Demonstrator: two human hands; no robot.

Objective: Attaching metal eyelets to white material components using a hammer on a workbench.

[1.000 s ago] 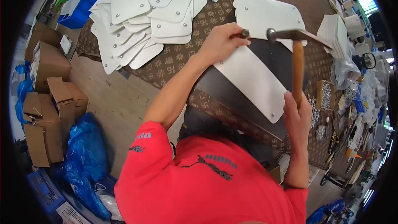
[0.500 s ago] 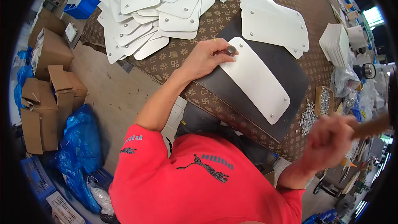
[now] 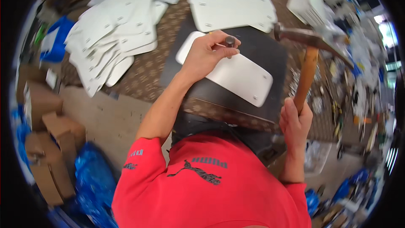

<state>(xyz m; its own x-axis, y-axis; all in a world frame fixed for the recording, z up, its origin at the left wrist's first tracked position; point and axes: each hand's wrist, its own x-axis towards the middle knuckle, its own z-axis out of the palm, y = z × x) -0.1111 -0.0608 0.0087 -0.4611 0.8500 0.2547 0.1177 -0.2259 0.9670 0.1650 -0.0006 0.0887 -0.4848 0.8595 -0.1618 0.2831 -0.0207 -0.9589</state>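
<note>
My left hand (image 3: 206,55) pinches a short dark metal punch (image 3: 230,41) above a white rounded panel (image 3: 240,74). The panel lies at a slant on a black mat (image 3: 270,57), with small rivets near its right-hand corners. Whether the punch touches the panel is hidden by my fingers. My right hand (image 3: 296,120) is closed round the wooden handle of a hammer (image 3: 307,69). The hammer's metal head is raised, to the right of the punch and apart from it.
Behind the mat lies a small stack of white panels (image 3: 232,6); a larger spread heap of panels (image 3: 122,25) covers the far left. A block of white pieces (image 3: 306,2) stands at the far right. Cardboard boxes (image 3: 50,160) and a blue bag (image 3: 95,177) sit on the floor at left.
My right hand has brought the hammer up and inward, so its head now shows. The view has shifted and turned. My left hand still grips the punch, now farther along the panel toward its middle.
</note>
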